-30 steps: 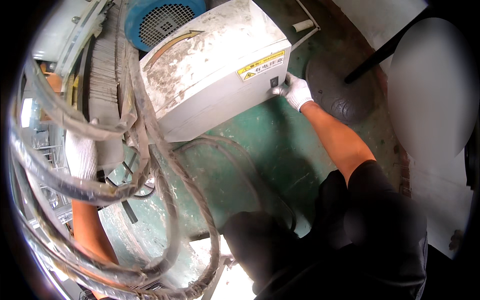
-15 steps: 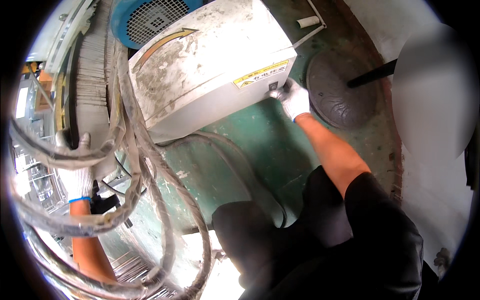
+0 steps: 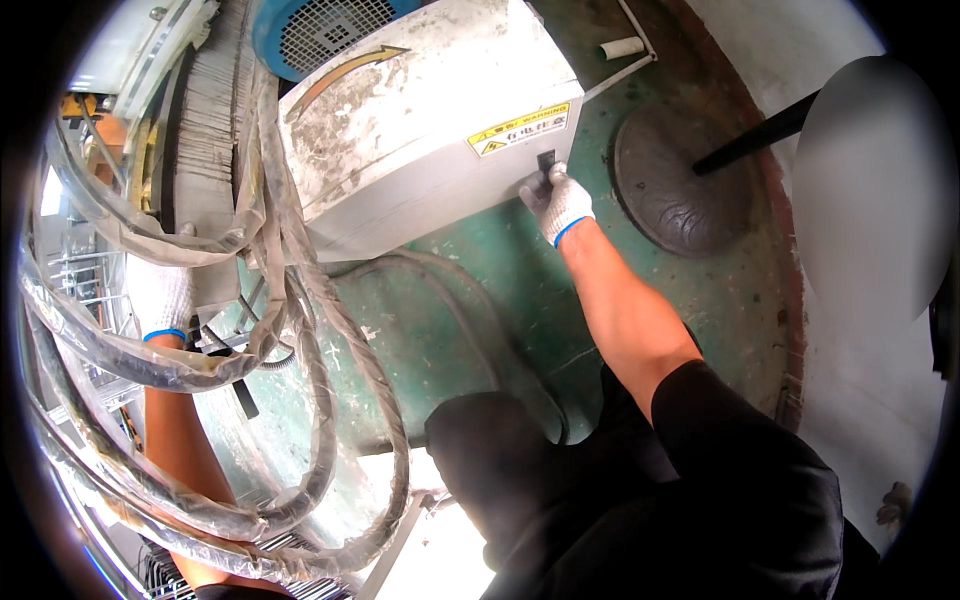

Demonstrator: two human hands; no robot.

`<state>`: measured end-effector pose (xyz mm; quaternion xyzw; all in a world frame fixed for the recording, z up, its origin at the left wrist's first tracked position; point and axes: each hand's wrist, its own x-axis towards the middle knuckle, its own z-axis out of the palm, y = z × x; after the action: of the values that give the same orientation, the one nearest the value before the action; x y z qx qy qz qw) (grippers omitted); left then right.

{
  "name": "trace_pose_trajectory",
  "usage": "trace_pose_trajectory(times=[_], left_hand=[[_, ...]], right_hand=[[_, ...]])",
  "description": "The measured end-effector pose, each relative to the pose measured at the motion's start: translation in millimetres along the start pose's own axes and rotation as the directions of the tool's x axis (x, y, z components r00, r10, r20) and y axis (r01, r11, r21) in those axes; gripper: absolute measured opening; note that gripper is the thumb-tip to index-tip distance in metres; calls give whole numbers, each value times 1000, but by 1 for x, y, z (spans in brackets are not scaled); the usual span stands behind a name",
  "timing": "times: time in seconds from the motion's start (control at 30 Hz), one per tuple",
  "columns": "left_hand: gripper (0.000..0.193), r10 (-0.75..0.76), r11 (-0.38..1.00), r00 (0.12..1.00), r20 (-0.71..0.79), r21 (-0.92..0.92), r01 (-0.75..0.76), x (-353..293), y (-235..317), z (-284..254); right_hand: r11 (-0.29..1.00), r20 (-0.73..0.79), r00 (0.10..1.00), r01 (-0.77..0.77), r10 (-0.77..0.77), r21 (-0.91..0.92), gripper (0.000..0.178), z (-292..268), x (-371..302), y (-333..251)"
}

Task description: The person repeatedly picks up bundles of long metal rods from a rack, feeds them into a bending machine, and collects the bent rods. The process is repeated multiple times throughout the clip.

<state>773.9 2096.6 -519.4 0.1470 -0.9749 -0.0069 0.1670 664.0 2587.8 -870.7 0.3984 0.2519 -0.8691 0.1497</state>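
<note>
My right hand [image 3: 556, 203], in a white knit glove with a blue cuff, is at the lower right end of a dirty white metal housing [image 3: 430, 100]. One digit touches or nearly touches the small black switch [image 3: 546, 160] there; the others are slightly bent and apart, holding nothing I can see. My left hand [image 3: 160, 292], gloved alike, lies against the machine's side at the left. A plastic-wrapped hose [image 3: 190, 250] crosses its fingers and hides most of them, though a fingertip shows above it. Over the switch is a yellow-and-white warning label [image 3: 520, 130].
Several plastic-wrapped hoses [image 3: 330, 430] loop down the left side. A blue motor with a grille [image 3: 330, 35] stands behind the housing. On the green floor [image 3: 450, 340] lies a dark cable [image 3: 480, 300]. A round black stand base [image 3: 680, 180] with a slanted pole is at the right.
My right hand has shifted slightly left and nearer me, its digit now at the switch. My left hand has moved up behind the hose. The whole view has shifted a little.
</note>
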Motion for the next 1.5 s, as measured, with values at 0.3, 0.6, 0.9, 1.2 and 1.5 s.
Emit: trace_pose_trajectory(times=[0.3, 0.6, 0.9, 1.2, 1.5], left_hand=[[67, 110, 988, 993, -51, 110, -104, -1, -25, 3], [70, 205, 978, 970, 131, -55, -199, 25, -43, -7], [44, 159, 972, 987, 3, -174, -156, 12, 15, 10], [58, 132, 982, 982, -132, -115, -148, 20, 0, 14], [62, 165, 969, 971, -171, -153, -191, 15, 7, 20]], right_hand=[[939, 137, 969, 235, -206, -250, 29, 4, -42, -2], [287, 478, 833, 547, -278, -786, 32, -19, -12, -42], [-172, 610, 672, 601, -419, -780, 32, -12, -36, -43], [358, 450, 768, 621, -455, -698, 26, -37, 11, -3], [-491, 788, 499, 617, -360, -615, 32, -27, -15, -42]])
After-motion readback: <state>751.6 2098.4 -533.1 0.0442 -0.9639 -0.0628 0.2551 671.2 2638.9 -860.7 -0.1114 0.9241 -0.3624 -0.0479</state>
